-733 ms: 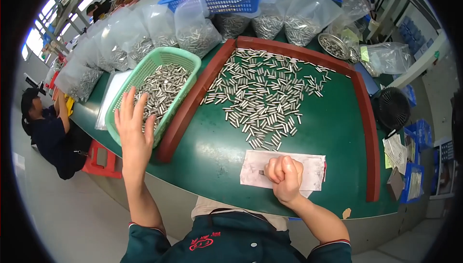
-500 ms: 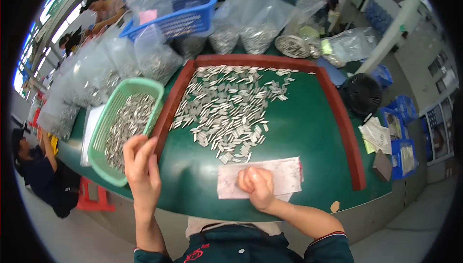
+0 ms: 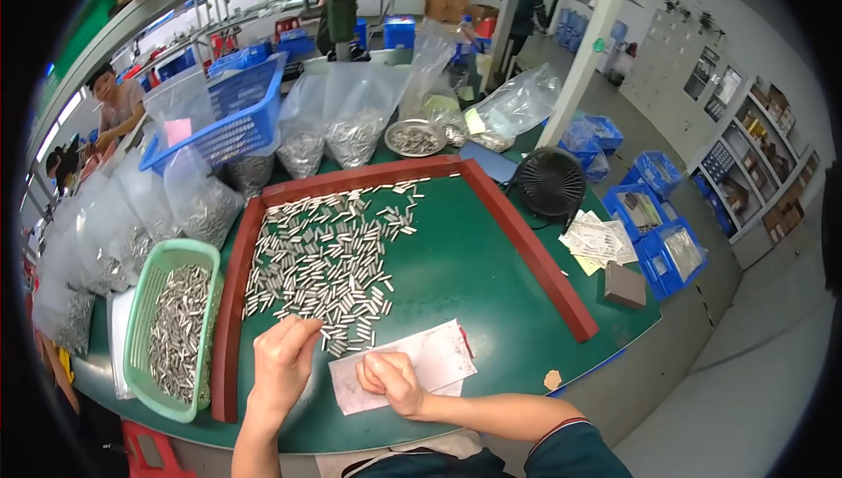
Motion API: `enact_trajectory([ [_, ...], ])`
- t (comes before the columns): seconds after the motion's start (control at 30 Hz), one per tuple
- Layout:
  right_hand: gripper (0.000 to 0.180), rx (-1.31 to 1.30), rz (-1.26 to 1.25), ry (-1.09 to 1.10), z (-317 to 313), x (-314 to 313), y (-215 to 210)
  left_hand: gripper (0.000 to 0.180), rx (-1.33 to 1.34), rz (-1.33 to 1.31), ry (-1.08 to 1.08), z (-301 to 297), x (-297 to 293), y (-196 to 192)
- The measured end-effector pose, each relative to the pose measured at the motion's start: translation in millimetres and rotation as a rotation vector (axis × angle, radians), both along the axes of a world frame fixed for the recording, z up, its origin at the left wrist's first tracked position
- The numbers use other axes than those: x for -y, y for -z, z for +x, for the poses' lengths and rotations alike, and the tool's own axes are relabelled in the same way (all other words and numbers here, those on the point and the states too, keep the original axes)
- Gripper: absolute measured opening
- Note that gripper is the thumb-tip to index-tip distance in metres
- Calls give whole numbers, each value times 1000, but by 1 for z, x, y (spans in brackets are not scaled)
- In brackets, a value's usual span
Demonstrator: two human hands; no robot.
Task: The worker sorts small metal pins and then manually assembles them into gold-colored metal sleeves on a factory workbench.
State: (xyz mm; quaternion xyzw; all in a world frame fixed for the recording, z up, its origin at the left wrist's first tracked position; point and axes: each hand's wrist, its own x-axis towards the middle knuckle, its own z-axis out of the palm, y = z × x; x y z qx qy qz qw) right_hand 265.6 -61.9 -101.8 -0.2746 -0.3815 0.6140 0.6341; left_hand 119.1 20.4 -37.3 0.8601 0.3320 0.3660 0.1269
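Many small silver metal pins point(image 3: 329, 259) lie spread over the green tabletop inside a red-brown frame. My left hand point(image 3: 285, 360) is at the near edge of these pins, its fingers pinched together; what is between the fingertips, if anything, cannot be made out. My right hand point(image 3: 392, 383) is closed in a fist and rests over a pale, smudged cloth point(image 3: 443, 355) in front of me. Whatever the fist holds is hidden. To the left of the frame a light green plastic basket point(image 3: 140, 338) contains a heap of similar metal pins point(image 3: 180, 333).
The red-brown frame point(image 3: 526, 250) borders the work area on three sides. Behind it stand clear bags of metal parts point(image 3: 351, 131), a blue basket point(image 3: 237, 118) and a round dish point(image 3: 415, 138). At right are a black fan point(image 3: 548, 184), papers point(image 3: 601, 239) and blue bins point(image 3: 671, 259).
My left hand has moved from beside the green basket to the near edge of the loose pins, its fingers now pinched. My right fist stays over the cloth. The view has swung right.
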Motion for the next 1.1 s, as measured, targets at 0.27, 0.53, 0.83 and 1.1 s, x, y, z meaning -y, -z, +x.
enact_trajectory([
  [0.27, 40, 52, 98, 53, 6, 0, -4, 52, -506, 75, -181, 4, -13, 10],
  [0.53, 36, 146, 194, 18, 7, 2, 0, 44, -548, 113, -12, 59, -57, 23],
  [0.83, 39, 28, 70, 38, 11, 1, -1, 26, -278, 258, 414, 191, -153, 59],
  [1.1, 39, -86, -42, -5, 13, -1, 5, 48, -512, 413, 387, 285, -191, 86],
])
